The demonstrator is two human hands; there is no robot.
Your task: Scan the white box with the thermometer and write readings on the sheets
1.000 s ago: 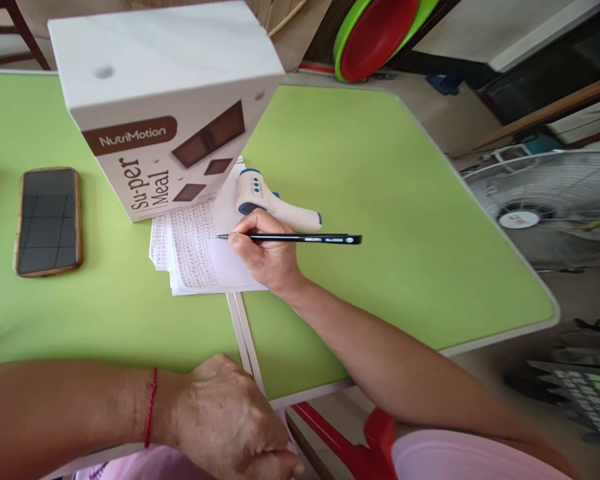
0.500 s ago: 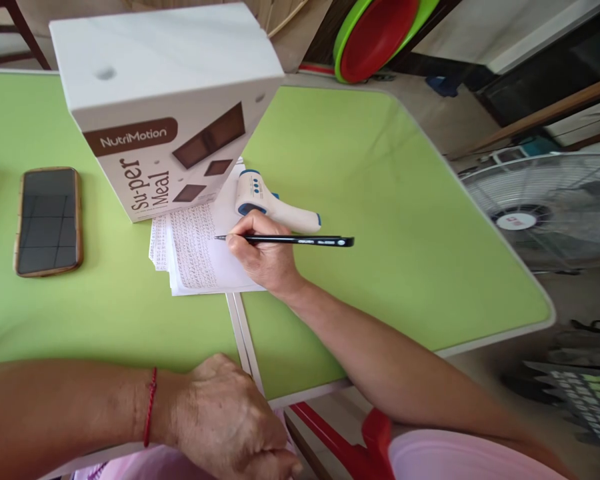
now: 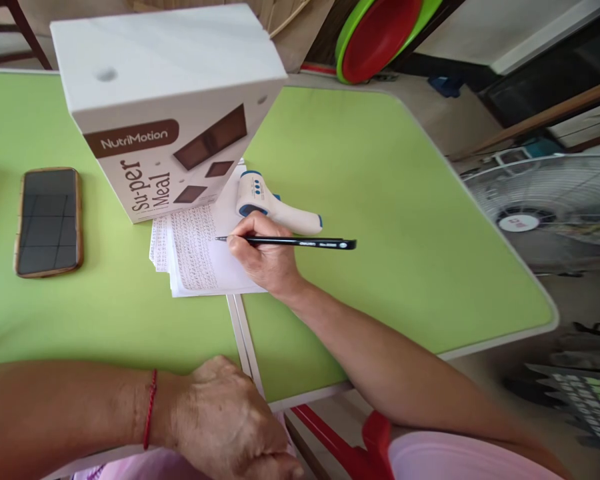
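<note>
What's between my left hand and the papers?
The head view shows green tabletop and part of a pale seam strip between your left hand and the papers.

A slim black pen (image 3: 305,242) points at partly written paper (image 3: 200,260).

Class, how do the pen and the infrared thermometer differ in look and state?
The pen is slim and black; the infrared thermometer is bulkier and white with blue trim. The pen is gripped in the right hand; the infrared thermometer lies ungripped, just beyond that hand. Both are longer than wide and carry small markings.
</note>
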